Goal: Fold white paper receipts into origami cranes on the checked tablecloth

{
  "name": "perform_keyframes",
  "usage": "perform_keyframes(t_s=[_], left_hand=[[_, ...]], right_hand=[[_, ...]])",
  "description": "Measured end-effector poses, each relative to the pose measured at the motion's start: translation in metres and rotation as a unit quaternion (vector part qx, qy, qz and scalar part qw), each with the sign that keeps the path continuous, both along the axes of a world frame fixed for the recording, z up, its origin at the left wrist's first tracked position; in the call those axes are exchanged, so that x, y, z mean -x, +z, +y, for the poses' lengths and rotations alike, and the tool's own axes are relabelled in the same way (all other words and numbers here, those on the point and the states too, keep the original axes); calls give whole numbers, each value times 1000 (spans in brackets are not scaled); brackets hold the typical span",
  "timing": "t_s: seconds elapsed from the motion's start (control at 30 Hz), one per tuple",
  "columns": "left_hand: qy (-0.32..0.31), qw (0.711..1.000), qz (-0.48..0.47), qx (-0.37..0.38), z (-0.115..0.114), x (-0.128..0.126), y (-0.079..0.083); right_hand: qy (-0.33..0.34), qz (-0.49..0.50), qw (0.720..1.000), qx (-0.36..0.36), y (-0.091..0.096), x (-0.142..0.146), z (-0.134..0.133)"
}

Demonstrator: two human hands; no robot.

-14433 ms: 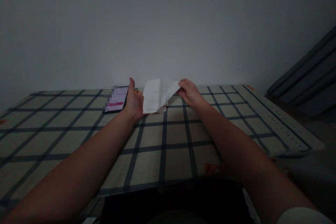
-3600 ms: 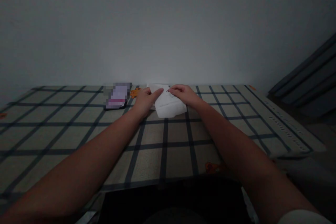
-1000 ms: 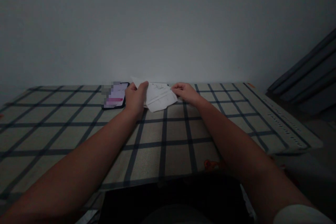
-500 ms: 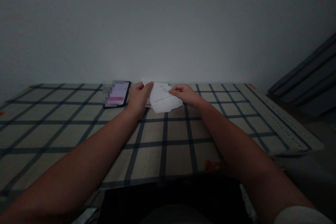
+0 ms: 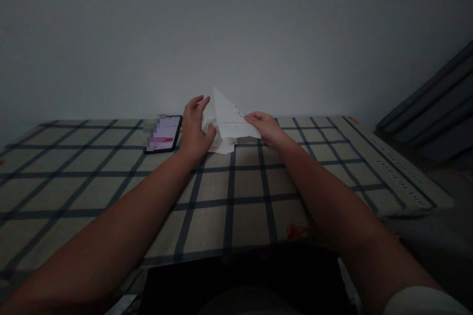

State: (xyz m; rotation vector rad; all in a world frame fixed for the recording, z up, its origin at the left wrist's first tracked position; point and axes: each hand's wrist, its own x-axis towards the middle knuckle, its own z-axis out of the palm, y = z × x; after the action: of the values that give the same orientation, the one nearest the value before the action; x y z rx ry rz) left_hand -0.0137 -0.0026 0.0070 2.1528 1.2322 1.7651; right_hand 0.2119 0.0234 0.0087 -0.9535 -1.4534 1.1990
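Observation:
A white sheet of paper (image 5: 233, 117) with faint print is raised above the table, its right edge pinched in my right hand (image 5: 268, 128). One corner of it points up toward the wall. Beneath and to its left lies another crumpled white paper (image 5: 222, 145), partly hidden by the raised sheet. My left hand (image 5: 197, 125) is beside that lower paper, thumb and fingers apart; whether its thumb touches the paper I cannot tell. Just left of this hand lies a phone (image 5: 163, 134) with a lit screen.
A checked cloth (image 5: 251, 182) with dark blue lines covers the table, with lettering along its right side. The pale wall (image 5: 236, 34) rises right behind the table. Dark grey folded fabric (image 5: 436, 113) hangs at the far right.
The sheet has been lifted and turned by my right hand, uncovering the paper below. My left hand has let go of it, and its fingers have risen and spread.

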Motion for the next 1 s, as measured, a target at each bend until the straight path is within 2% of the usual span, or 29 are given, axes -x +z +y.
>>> perform_keyframes(t_s=[0.1,0.2,0.27,0.33,0.43,0.57,0.73,0.83,1.0], left_hand=[[8,991,132,-38,-12,0,10],[-15,987,157,-16,-18,-2,13],[-33,994,106,18,-18,-4,11],[-29,996,2,80,-15,-7,8],[-69,966,-142,207,-12,-13,4],[-128,923,-194,305,-11,-16,0],[-164,905,-223,324,-4,-14,-7],[-179,909,-217,308,0,-12,-7],[-163,918,-229,280,-5,-13,-2]], right_hand=[[28,16,999,18,-1,0,0],[35,32,999,24,0,0,-1],[25,59,997,31,2,-1,-1],[21,86,995,35,5,-2,-1],[40,89,995,21,7,-4,-1],[64,25,998,1,2,-3,-1],[48,3,999,-6,-3,-2,2],[59,23,998,11,-3,-5,3],[101,78,992,27,-2,-9,1]])
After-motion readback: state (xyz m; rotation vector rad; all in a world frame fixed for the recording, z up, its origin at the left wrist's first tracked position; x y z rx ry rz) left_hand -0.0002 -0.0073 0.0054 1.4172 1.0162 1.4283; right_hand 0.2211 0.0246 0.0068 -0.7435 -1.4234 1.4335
